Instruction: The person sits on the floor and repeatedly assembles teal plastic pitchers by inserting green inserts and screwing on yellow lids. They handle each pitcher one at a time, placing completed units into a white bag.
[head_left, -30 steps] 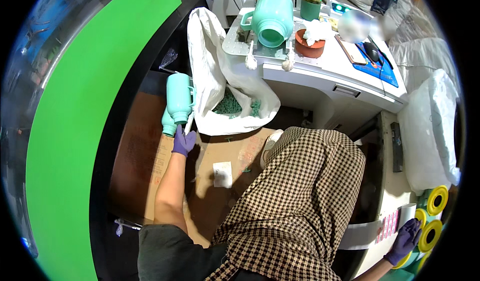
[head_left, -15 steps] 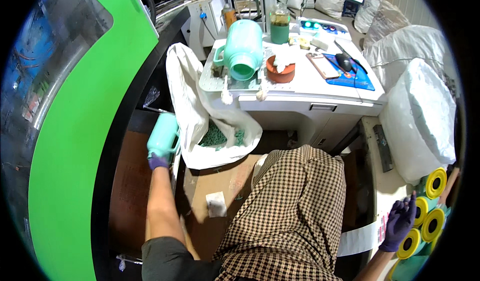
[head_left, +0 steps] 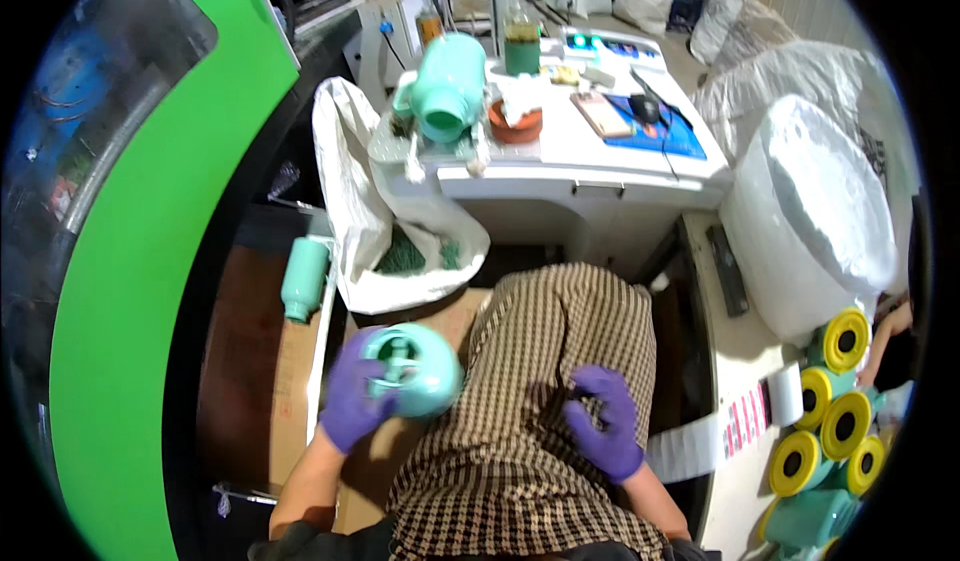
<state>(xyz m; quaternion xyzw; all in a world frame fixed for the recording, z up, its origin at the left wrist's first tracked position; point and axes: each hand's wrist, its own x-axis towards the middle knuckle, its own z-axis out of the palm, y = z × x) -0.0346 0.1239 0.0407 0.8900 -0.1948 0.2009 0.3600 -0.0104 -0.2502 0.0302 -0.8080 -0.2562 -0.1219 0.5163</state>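
Observation:
My left hand (head_left: 355,391), in a purple glove, is closed on the side of a mint-green plastic jug (head_left: 430,386). The jug's round end with an inner opening faces up, beside my lap. My right hand (head_left: 606,423), gloved the same, hovers over my checked apron (head_left: 560,361) with fingers curved and apart; nothing shows between them. A second mint-green jug (head_left: 304,279) lies in the cardboard-lined bin (head_left: 292,401) at my left. Ahead, another large mint-green jug (head_left: 448,86) rests on its side on the desk, mouth toward me.
A white sack (head_left: 350,191) with green scraps hangs open before the desk (head_left: 500,166). At right stand a tall bag (head_left: 800,221), a strip of labels (head_left: 690,449) and several jugs with yellow rings (head_left: 845,421). A green machine panel (head_left: 150,261) curves along the left.
My left hand has come back from the bin to beside my lap, holding a jug. My right hand has moved left from the yellow-ringed jugs to above my lap. The view has shifted slightly.

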